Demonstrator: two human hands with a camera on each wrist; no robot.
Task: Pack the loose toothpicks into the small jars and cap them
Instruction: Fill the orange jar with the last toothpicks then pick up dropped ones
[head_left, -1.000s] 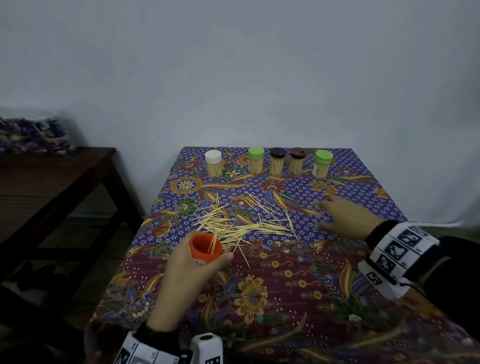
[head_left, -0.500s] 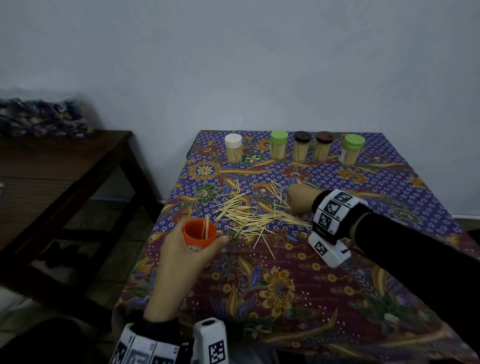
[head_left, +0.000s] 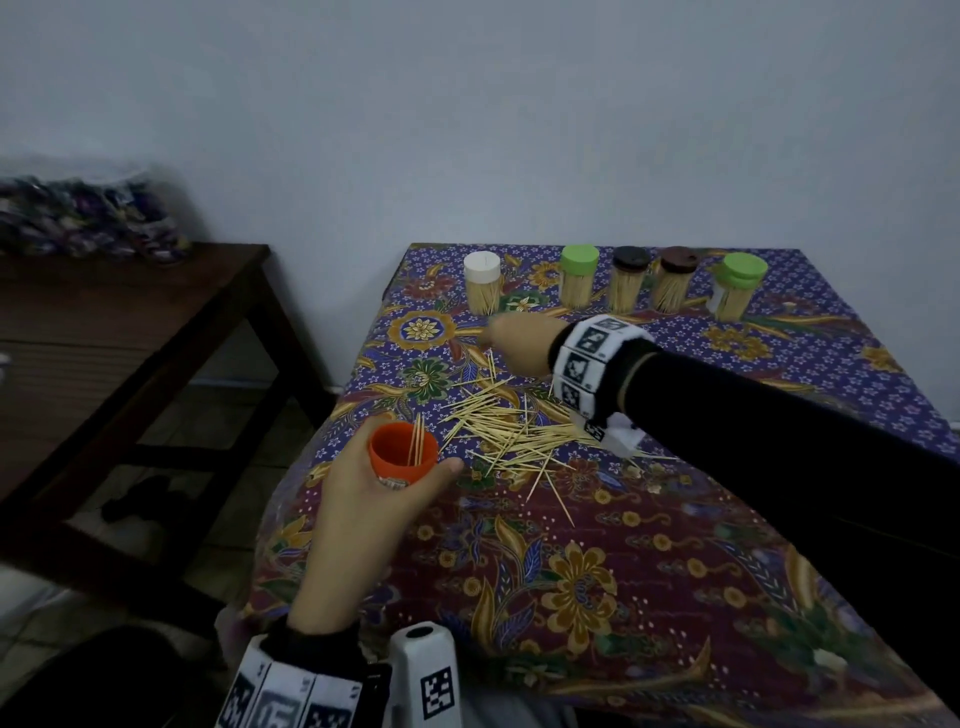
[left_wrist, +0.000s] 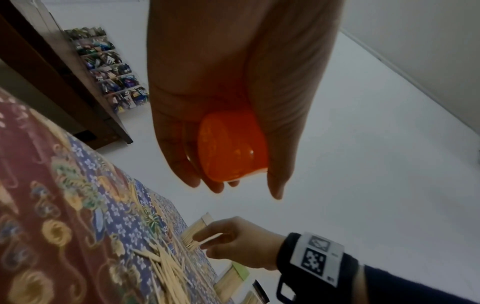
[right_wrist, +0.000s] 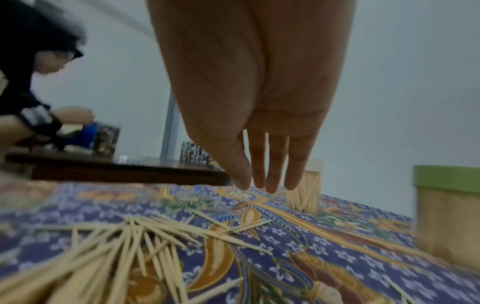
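Observation:
My left hand grips a small open orange jar upright above the table's left edge, with a few toothpicks standing in it. The left wrist view shows the orange jar wrapped by the left hand. A pile of loose toothpicks lies on the patterned cloth just right of the jar. My right hand reaches beyond the pile with fingers straight and close together, just above the cloth, near the white-capped jar. I see nothing in the right hand.
Besides the white-capped jar, four more capped jars full of toothpicks stand along the far edge: green, black, brown, green. A dark wooden table with a bag of packets stands left. Another person sits there.
My right hand went from the table's right side to the pile, then left and farther, toward the white-capped jar. The left hand keeps holding the orange jar.

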